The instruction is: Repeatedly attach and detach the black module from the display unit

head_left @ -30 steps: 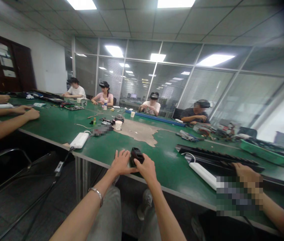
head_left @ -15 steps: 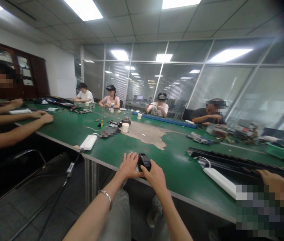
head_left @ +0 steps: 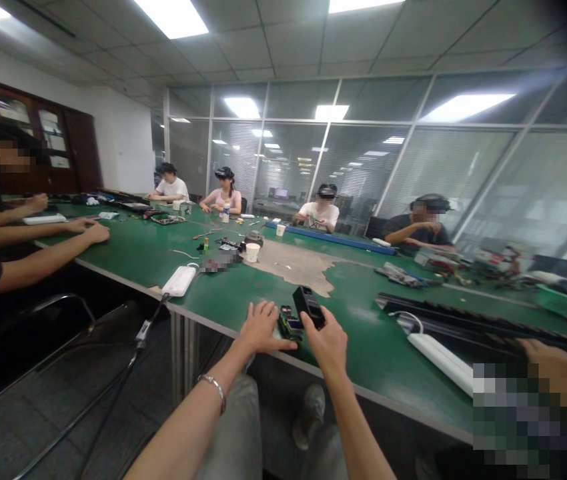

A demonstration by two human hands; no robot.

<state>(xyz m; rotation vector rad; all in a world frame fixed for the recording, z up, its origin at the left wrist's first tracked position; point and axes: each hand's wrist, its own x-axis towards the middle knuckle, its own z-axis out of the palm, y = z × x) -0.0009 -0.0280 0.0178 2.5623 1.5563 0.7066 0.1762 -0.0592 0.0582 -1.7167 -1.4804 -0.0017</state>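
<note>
The person's open left hand (head_left: 262, 328) is resting palm-down with fingers spread at the edge of the green workbench (head_left: 363, 327), just beside a small circuit board (head_left: 287, 324) that is lying on the table. The right hand (head_left: 327, 345) is closing around a black rectangular module (head_left: 308, 307), gripping its lower end and holding it just right of the board, seemingly clear of it, though the angle makes that hard to judge. Further right, a white power strip (head_left: 441, 362) is lying near a co-worker's pixelated hand (head_left: 546, 357).
</note>
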